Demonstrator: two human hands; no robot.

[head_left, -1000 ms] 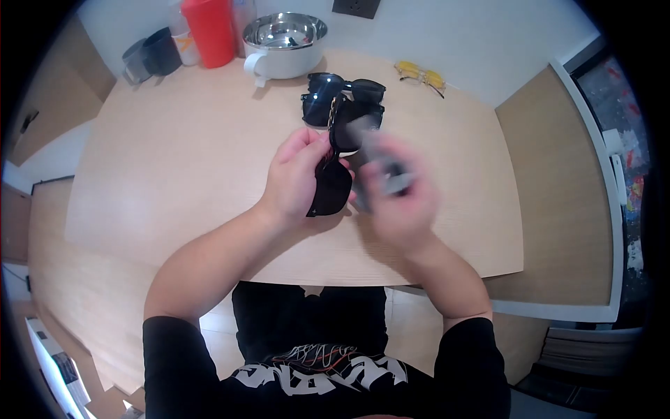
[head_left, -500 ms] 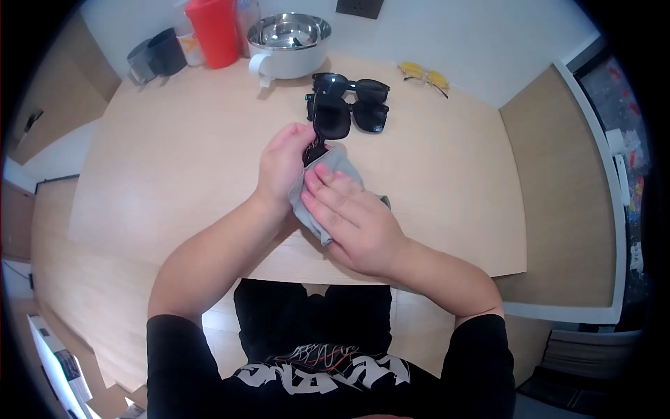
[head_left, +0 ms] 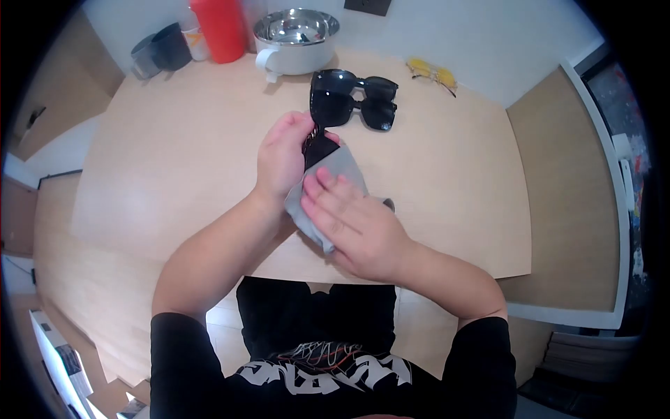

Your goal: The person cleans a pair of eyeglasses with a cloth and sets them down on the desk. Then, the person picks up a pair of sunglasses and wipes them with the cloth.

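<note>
My left hand (head_left: 281, 157) grips a pair of black sunglasses (head_left: 321, 150) by its frame, over the middle of the table. A grey cloth (head_left: 335, 171) covers most of the lower lens. Pressed on that cloth is my right hand (head_left: 359, 227), its fingers together and the thumb hidden beneath. The upper part of the held pair overlaps other dark sunglasses (head_left: 379, 87) lying just beyond my hands, so their outlines are hard to separate.
Yellow-lensed glasses (head_left: 433, 73) lie at the back right of the wooden table (head_left: 460, 195). Along the back left stand a steel-lined white bowl (head_left: 296, 56), a red container (head_left: 220, 31) and dark cups (head_left: 171, 47). A wooden panel (head_left: 562, 188) borders the right side.
The blurred right hand has come onto the held sunglasses and now presses the spread cloth against the lower lens. The upper lens of the held pair has shifted over the dark sunglasses behind.
</note>
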